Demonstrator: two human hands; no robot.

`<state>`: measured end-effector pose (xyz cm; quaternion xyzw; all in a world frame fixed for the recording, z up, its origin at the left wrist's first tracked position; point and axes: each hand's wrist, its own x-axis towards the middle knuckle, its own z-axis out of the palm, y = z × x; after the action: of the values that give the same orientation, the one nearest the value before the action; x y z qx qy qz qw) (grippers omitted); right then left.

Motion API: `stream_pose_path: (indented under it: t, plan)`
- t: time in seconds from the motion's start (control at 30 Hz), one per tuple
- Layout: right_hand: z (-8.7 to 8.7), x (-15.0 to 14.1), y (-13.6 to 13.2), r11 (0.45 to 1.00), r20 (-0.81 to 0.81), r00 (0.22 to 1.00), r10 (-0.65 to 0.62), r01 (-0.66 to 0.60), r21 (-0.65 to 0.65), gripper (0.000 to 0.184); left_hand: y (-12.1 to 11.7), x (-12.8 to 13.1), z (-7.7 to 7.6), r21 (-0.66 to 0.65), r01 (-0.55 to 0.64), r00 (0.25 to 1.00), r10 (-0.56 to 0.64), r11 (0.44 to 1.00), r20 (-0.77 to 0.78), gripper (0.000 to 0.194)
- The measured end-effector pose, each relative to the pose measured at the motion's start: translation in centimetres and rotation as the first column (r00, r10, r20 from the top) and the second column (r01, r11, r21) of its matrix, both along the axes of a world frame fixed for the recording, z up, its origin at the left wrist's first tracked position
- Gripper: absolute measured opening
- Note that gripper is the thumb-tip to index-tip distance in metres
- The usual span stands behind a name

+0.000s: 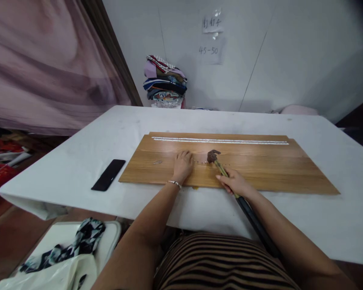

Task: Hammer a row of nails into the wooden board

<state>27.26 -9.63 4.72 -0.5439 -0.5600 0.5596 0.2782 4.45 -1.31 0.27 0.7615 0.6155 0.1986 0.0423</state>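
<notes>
A wooden board (272, 169) lies flat on the white-covered table. My left hand (183, 165) rests on the board left of its middle, fingers laid on the surface. Closed around a hammer (212, 156) is my right hand (234, 182), gripping the handle below the head. The rusty claw head is over or on the board; I cannot tell whether it touches. A row of small dark points, like nails or nail holes, (202, 162) runs across the board between my left hand and the hammer and beyond. Loose nails (157, 162) lie on the board left of my left hand.
Two white measuring strips (220, 140) run along the board's far side. A black phone (109, 175) lies left of the board on the white table (78, 161). Folded fabric (165, 82) is stacked behind the table. A white stool (110, 231) bearing cloth stands at lower left.
</notes>
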Motion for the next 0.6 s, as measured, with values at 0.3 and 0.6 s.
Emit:
stream_pose_path:
  t: [0.3,0.6]
  plan:
    - [-0.24,0.08,0.08,1.000,-0.005,1.000,-0.007,0.007,-0.008,0.032,0.13,0.00,-0.18,0.002,0.002,1.000,-0.002,1.000,0.013,0.023]
    - [-0.24,0.11,0.09,1.000,-0.001,1.000,-0.008,0.008,-0.016,0.032,-0.02,0.09,0.13,0.009,0.004,1.000,-0.004,1.000,0.013,0.023]
